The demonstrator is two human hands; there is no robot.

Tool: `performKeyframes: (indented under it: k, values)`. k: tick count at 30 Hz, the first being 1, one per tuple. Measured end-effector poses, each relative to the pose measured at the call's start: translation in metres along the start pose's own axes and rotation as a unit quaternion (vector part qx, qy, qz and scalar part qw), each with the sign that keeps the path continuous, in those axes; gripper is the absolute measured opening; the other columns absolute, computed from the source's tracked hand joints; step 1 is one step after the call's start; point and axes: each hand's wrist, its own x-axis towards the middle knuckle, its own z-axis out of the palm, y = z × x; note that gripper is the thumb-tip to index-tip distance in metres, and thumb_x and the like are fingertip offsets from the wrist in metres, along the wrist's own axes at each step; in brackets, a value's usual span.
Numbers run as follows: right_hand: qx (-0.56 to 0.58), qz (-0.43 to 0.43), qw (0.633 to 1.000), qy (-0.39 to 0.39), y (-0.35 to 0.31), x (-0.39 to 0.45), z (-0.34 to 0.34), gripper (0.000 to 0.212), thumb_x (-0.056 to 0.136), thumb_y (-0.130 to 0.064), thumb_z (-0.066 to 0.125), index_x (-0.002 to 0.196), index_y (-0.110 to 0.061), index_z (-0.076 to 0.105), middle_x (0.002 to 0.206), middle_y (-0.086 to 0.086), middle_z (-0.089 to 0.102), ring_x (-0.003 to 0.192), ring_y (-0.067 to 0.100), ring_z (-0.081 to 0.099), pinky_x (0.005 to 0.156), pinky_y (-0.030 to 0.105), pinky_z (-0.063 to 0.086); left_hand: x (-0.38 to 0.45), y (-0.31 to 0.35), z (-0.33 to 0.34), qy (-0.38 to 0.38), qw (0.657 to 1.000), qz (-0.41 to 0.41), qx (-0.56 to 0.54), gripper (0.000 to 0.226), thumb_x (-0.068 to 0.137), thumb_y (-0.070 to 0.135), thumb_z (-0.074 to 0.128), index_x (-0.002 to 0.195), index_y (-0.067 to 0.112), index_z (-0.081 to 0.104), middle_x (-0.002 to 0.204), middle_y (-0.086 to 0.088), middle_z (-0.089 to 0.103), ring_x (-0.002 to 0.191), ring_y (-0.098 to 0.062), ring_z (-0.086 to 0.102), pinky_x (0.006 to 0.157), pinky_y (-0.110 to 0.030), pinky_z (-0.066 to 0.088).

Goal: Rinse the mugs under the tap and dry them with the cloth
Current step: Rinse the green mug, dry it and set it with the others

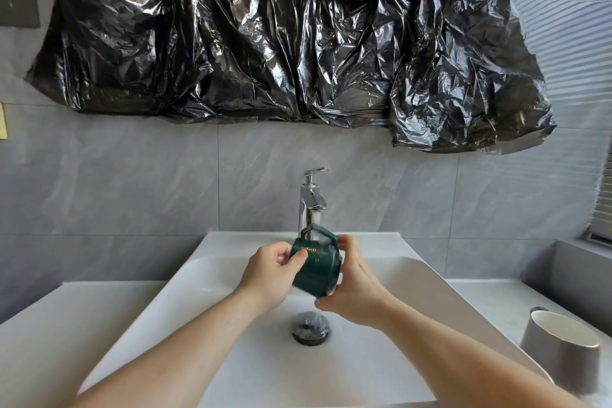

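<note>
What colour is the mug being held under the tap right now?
Dark green, with small gold lettering on its side: the mug, seen in the head view, the only one.

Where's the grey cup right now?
The grey cup stands on the counter at the lower right of the head view, right of the sink.

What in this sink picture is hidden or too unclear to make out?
All in the head view:
- Inside of the dark green ceramic mug: its mouth faces away, and the left hand and right hand cover its ends.
- Gold lettering on the mug: too small, partly under a thumb.
- Drying cloth: nowhere in view.
- Grey mug with white inside: no handle shows from this side.
- What the crumpled black plastic sheet covers on the wall.
</note>
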Motion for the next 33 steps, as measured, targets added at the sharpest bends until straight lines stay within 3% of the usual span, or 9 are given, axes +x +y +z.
performKeyframes:
  k: [4,6,10,12,16,20,22,26,33]
  values:
    - [-0.001,0.012,1.000,-0.007,0.002,0.001,0.001,0.089,0.060,-0.013,0.084,0.124,-0.037,0.028,0.118,-0.018,0.053,0.101,0.006,0.066,0.071,0.033,0.063,0.000,-0.001,0.000,0.011,1.000,0.015,0.018,0.037,0.100,0.037,0.064,0.077,0.008,0.065,0.065,-0.007,0.065,0.067,-0.020,0.052,0.068,-0.039,0.048]
    - [-0.006,0.015,1.000,-0.009,0.003,0.001,0.001,0.090,0.059,-0.014,0.086,0.123,-0.038,0.027,0.118,-0.020,0.052,0.102,0.006,0.066,0.076,0.034,0.062,-0.001,-0.001,-0.001,0.012,1.000,0.015,0.024,0.039,0.099,0.037,0.066,0.074,0.007,0.064,0.060,0.000,0.059,0.064,-0.019,0.049,0.066,-0.033,0.041]
    - [-0.011,0.025,0.999,-0.027,0.006,0.001,0.001,0.088,0.057,-0.017,0.087,0.116,-0.042,0.026,0.116,-0.019,0.053,0.098,0.000,0.063,0.065,0.019,0.055,-0.001,-0.001,0.001,0.010,0.999,0.009,0.044,0.040,0.098,0.037,0.068,0.073,0.006,0.065,0.059,0.000,0.059,0.061,-0.019,0.047,0.063,-0.031,0.038]
    - [-0.006,0.022,0.999,-0.029,0.007,0.002,0.001,0.088,0.056,-0.017,0.087,0.117,-0.040,0.027,0.116,-0.018,0.054,0.098,-0.001,0.063,0.064,0.017,0.054,-0.002,0.000,0.000,0.005,0.999,0.002,0.038,0.038,0.098,0.037,0.068,0.073,0.009,0.067,0.062,-0.002,0.065,0.063,-0.024,0.053,0.066,-0.032,0.045]
    - [0.033,0.014,0.999,-0.024,0.007,0.002,0.002,0.094,0.058,-0.013,0.085,0.130,-0.038,0.031,0.120,-0.016,0.058,0.101,0.005,0.070,0.069,0.027,0.061,0.000,0.000,-0.001,-0.003,0.999,-0.032,-0.019,0.030,0.102,0.033,0.063,0.090,0.009,0.075,0.089,-0.012,0.079,0.094,-0.036,0.073,0.089,-0.052,0.061]
    - [0.068,0.021,0.997,-0.024,0.002,0.000,0.000,0.100,0.059,-0.027,0.090,0.131,-0.065,0.032,0.111,-0.029,0.066,0.096,-0.003,0.071,0.072,0.020,0.060,0.005,-0.004,-0.002,-0.002,0.991,-0.076,-0.112,0.027,0.104,0.030,0.061,0.095,0.011,0.077,0.092,-0.006,0.081,0.097,-0.028,0.076,0.090,-0.051,0.062]
    - [0.083,0.025,0.996,-0.028,0.001,0.001,-0.001,0.104,0.059,-0.033,0.094,0.141,-0.062,0.037,0.108,-0.041,0.064,0.093,-0.002,0.074,0.074,0.017,0.060,0.006,-0.006,-0.001,-0.014,0.983,-0.100,-0.153,0.026,0.105,0.029,0.059,0.098,0.011,0.077,0.090,-0.002,0.082,0.093,-0.022,0.077,0.090,-0.050,0.063]
    - [0.108,0.034,0.993,-0.024,0.002,0.001,-0.002,0.106,0.066,-0.025,0.096,0.154,-0.043,0.040,0.102,-0.043,0.066,0.085,0.000,0.076,0.069,0.010,0.055,0.008,-0.006,0.001,-0.026,0.971,-0.136,-0.193,0.028,0.108,0.027,0.055,0.106,0.008,0.074,0.102,-0.011,0.080,0.099,-0.029,0.075,0.085,-0.052,0.064]
    - [0.107,0.024,0.994,0.025,-0.002,0.003,-0.001,0.085,0.063,-0.031,0.093,0.129,-0.063,0.051,0.113,-0.028,0.065,0.092,-0.011,0.066,0.071,0.004,0.050,0.010,-0.012,0.002,-0.047,0.978,-0.155,-0.131,0.044,0.111,0.041,0.038,0.110,0.011,0.071,0.100,-0.009,0.081,0.095,-0.025,0.077,0.070,-0.039,0.065]
